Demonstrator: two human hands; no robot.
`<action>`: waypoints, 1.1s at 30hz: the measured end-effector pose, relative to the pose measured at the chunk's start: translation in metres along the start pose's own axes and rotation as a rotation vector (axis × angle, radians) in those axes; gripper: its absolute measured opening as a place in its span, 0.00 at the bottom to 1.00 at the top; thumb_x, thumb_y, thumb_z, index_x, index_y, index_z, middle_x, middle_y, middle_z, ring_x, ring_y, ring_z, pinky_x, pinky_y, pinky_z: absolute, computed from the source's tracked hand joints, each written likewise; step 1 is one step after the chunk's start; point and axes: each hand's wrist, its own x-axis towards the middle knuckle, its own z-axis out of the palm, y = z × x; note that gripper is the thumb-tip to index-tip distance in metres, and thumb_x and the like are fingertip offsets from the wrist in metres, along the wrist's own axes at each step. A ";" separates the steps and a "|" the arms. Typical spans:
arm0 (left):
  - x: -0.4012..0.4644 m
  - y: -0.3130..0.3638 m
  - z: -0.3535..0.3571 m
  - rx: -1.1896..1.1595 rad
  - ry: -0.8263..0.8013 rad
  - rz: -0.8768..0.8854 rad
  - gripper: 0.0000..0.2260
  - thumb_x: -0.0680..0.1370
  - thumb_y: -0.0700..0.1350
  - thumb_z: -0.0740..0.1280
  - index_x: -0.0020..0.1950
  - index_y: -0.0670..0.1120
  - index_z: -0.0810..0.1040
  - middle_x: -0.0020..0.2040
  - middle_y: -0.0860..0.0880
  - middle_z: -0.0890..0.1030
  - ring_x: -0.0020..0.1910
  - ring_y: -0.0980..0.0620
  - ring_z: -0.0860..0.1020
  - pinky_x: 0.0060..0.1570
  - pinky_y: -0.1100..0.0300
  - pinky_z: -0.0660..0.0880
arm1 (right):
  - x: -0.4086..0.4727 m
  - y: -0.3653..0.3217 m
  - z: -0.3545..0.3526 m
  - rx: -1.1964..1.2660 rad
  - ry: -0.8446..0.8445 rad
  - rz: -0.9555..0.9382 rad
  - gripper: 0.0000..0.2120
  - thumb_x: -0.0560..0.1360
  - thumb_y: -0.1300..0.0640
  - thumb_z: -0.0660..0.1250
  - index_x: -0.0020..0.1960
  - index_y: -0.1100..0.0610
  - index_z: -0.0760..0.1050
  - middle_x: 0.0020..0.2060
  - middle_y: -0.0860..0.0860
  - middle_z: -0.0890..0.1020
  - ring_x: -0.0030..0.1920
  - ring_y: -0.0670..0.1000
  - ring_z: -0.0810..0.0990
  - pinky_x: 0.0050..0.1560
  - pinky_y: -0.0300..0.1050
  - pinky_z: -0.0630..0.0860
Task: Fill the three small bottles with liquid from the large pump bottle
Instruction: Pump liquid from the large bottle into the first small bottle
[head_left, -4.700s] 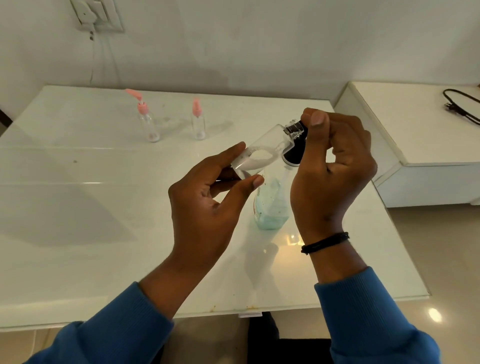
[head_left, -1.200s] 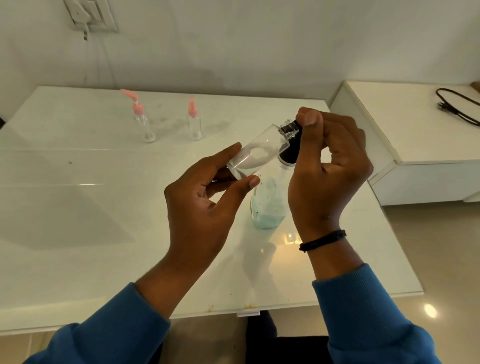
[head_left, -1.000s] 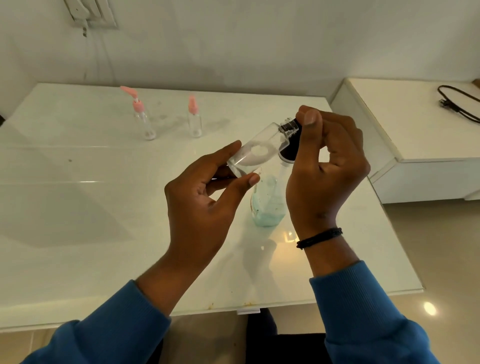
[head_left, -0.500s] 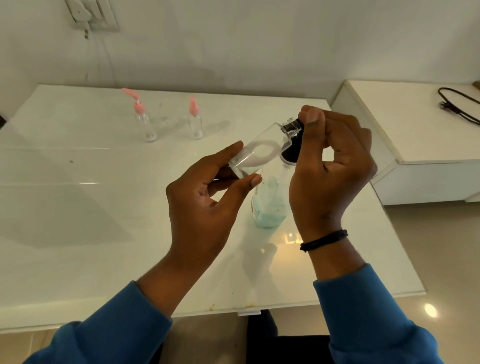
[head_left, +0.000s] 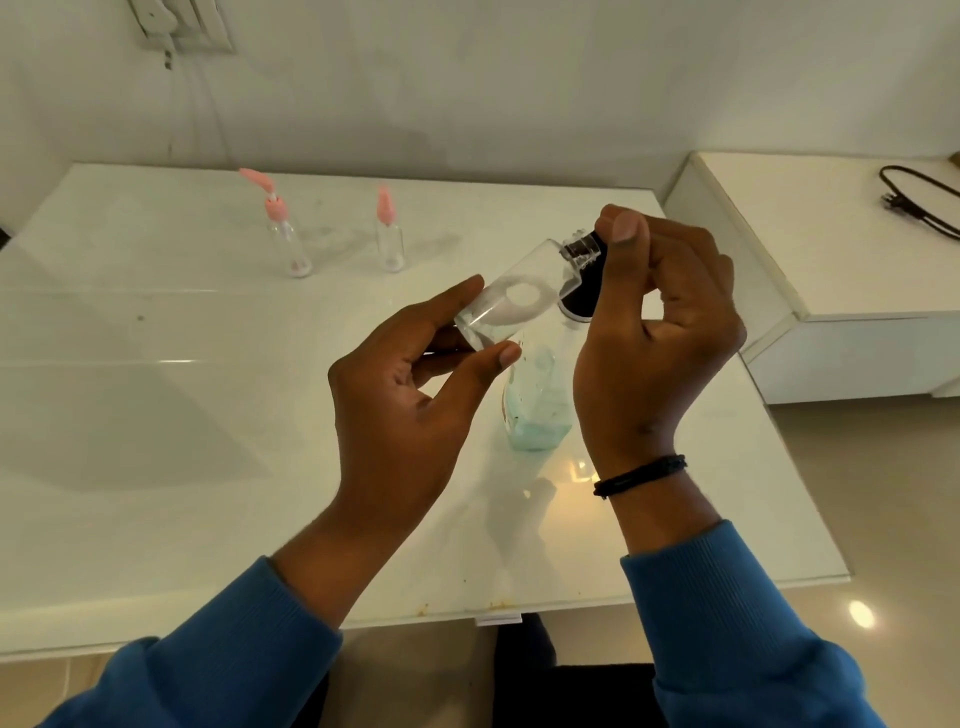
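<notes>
My left hand (head_left: 410, 410) pinches the base of a small clear bottle (head_left: 519, 296), tilted with its open threaded neck up and to the right. My right hand (head_left: 654, 338) is curled around the black pump head (head_left: 584, 296) of the large pump bottle (head_left: 537, 410), thumb on top beside the small bottle's neck. The large bottle stands on the white table (head_left: 208, 415) with pale teal liquid low inside. Two more small clear bottles stand at the far side, one with a pink pump cap (head_left: 288, 241), one with a pink cap (head_left: 389, 239).
A white low cabinet (head_left: 831, 270) sits to the right of the table, with a black cable (head_left: 919, 202) on it. A wall socket (head_left: 176, 26) is on the wall at the upper left. The table's front edge runs just above my sleeves.
Both hands, the tilted small bottle and the pump head stay in almost the same pose across the frames. Only slight shifts of the camera show.
</notes>
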 end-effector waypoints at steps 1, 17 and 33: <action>0.000 0.000 0.000 0.004 0.001 0.002 0.20 0.75 0.45 0.76 0.66 0.48 0.79 0.60 0.59 0.81 0.57 0.62 0.82 0.53 0.68 0.79 | -0.001 0.001 0.000 0.006 -0.002 0.012 0.10 0.82 0.57 0.66 0.48 0.59 0.85 0.44 0.48 0.85 0.44 0.48 0.79 0.43 0.54 0.77; 0.001 0.002 0.000 0.000 0.003 0.005 0.20 0.75 0.45 0.76 0.66 0.47 0.78 0.60 0.58 0.81 0.58 0.63 0.82 0.53 0.69 0.79 | 0.005 0.000 -0.001 -0.004 -0.003 -0.026 0.09 0.82 0.59 0.67 0.46 0.59 0.85 0.42 0.48 0.85 0.42 0.46 0.79 0.45 0.47 0.74; 0.001 0.002 -0.001 0.026 0.010 0.012 0.21 0.75 0.46 0.76 0.66 0.46 0.79 0.59 0.59 0.81 0.57 0.63 0.82 0.53 0.70 0.79 | -0.003 0.000 0.001 0.000 0.000 0.000 0.09 0.82 0.57 0.66 0.48 0.58 0.85 0.46 0.49 0.86 0.45 0.48 0.79 0.43 0.56 0.77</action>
